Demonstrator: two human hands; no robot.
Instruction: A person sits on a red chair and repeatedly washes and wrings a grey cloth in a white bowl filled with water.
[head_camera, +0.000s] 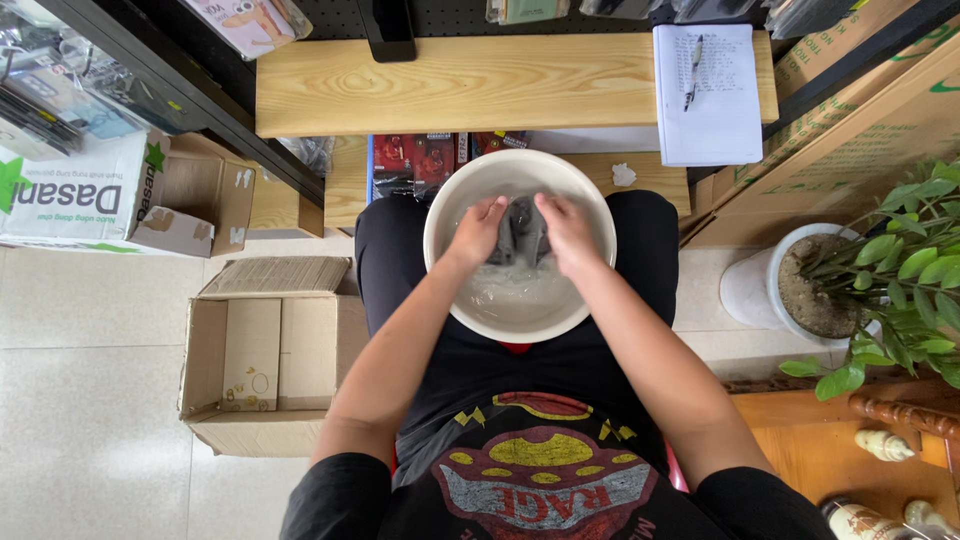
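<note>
A white round basin (440, 215) rests on my lap, holding cloudy, soapy water. A grey piece of cloth (522, 232) lies half in the water at the basin's middle. My left hand (478, 230) grips the cloth's left side with curled fingers. On the cloth's right side, my right hand (566, 232) is closed on it as well. Both hands press against each other around the cloth, wrists over the basin's near rim.
A wooden shelf (450, 85) stands ahead with a notepad and pen (706, 92) on its right end. An open empty cardboard box (262, 352) sits on the tiled floor at my left. A potted green plant (880, 290) stands at my right, cardboard boxes (870, 130) behind it.
</note>
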